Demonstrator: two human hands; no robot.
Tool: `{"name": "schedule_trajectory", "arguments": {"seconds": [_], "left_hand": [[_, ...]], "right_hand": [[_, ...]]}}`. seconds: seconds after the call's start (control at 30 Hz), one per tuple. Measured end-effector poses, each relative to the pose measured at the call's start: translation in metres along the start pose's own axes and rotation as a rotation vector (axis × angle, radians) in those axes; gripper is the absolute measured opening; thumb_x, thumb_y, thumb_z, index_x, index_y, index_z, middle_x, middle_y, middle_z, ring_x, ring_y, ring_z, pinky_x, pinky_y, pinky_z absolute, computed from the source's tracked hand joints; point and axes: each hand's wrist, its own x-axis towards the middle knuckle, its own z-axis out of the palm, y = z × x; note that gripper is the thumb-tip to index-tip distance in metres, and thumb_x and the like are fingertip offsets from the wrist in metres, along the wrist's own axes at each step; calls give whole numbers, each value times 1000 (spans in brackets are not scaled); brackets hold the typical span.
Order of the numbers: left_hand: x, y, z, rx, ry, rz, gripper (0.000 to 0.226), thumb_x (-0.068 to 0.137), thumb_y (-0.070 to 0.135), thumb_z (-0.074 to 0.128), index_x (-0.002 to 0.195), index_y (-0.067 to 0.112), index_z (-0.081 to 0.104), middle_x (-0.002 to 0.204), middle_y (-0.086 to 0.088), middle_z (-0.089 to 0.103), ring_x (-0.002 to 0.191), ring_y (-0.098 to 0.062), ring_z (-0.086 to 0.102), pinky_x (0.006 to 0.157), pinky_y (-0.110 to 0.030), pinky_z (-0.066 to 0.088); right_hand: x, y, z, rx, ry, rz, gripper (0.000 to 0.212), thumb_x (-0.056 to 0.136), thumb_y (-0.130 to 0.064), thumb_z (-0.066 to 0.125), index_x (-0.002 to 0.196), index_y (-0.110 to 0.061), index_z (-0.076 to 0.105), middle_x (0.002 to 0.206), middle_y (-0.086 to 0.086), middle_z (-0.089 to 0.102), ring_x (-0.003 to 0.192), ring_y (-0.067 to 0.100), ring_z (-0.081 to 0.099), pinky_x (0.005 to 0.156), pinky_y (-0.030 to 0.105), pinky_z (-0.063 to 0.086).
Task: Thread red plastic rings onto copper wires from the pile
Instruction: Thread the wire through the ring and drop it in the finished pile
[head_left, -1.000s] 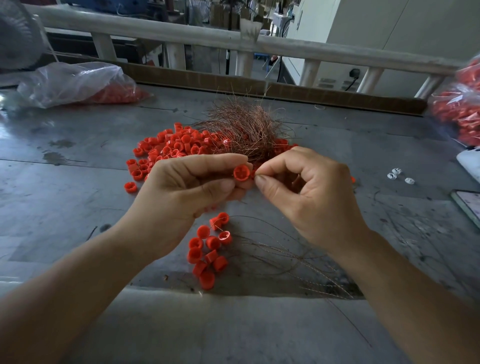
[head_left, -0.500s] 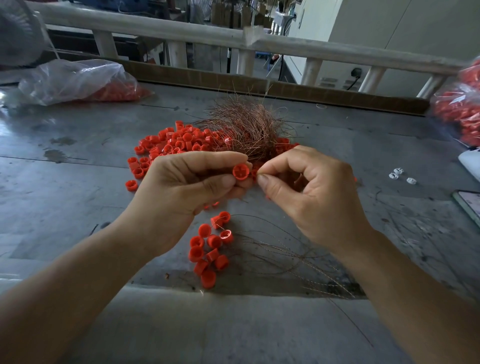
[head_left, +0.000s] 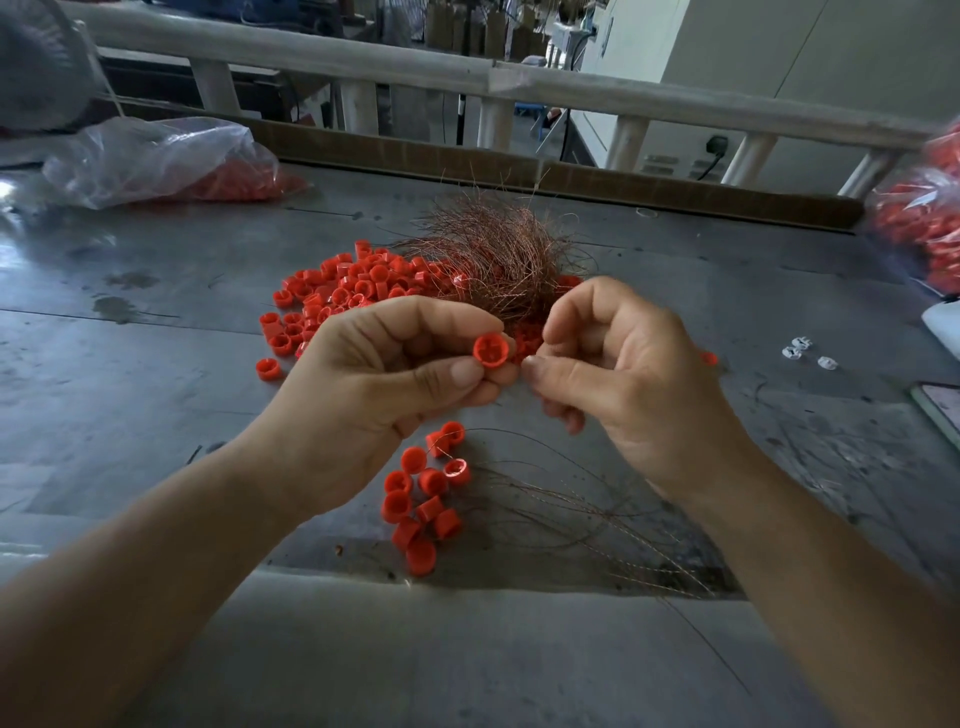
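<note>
Ring (head_left: 489, 351) more face-on than before

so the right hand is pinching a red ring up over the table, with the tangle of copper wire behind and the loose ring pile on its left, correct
Not quite: the left hand pinches the red ring, as the head view shows. The right hand sits beside it, fingertips pinched together near the ring. The rest holds: the tangle of copper wire lies behind, with the loose ring pile on its left on the table.

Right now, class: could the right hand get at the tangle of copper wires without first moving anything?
Probably yes. The right hand hovers just in front of the copper wire tangle, and nothing stands between them; only loose red rings lie beside it.
</note>
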Motion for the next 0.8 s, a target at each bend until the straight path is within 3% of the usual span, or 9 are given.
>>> {"name": "schedule_trajectory", "arguments": {"seconds": [0.17,0.37,0.43,0.57,0.67,0.8], "left_hand": [[0,-1,2,6,-19,-32,21,59,9,66,78,13,74,78,-7,72,73,-14,69,63,-19,54],[0,-1,4,-34,-25,-68,20,60,8,65,77,13,74,82,-9,72,74,-16,70,63,-19,54],[0,-1,3,-33,-18,-75,20,59,8,65,77,13,74,80,-9,72,75,-16,70,64,-19,54],[0,-2,3,-34,6,-79,20,59,9,66,77,12,74,80,-9,72,75,-16,70,64,-19,54],[-1,-1,3,-36,10,-78,20,59,9,66,78,12,74,80,-9,72,75,-16,70,64,-20,54],[-1,0,3,-39,14,-77,20,59,10,67,77,12,74,80,-9,72,74,-16,70,64,-20,55]], "right_hand": [[1,1,5,190,-90,194,30,77,11,60,70,-13,43,59,2,55,45,7,51,40,18,38],[4,3,0,111,-146,195,24,77,3,64,72,-13,48,53,-5,58,48,6,55,43,17,42],[8,6,-9,-42,-127,167,15,78,-10,66,73,-15,54,56,-5,61,52,7,58,48,20,46],[27,33,-50,-736,290,77,12,80,-24,67,70,-21,63,68,-4,64,66,15,58,60,22,37],[36,56,-80,-894,449,188,8,82,-18,65,83,-12,70,83,7,69,85,25,62,70,26,37],[40,79,-97,-935,420,408,11,79,-14,68,89,-12,71,97,12,69,97,28,61,79,28,42]]}}
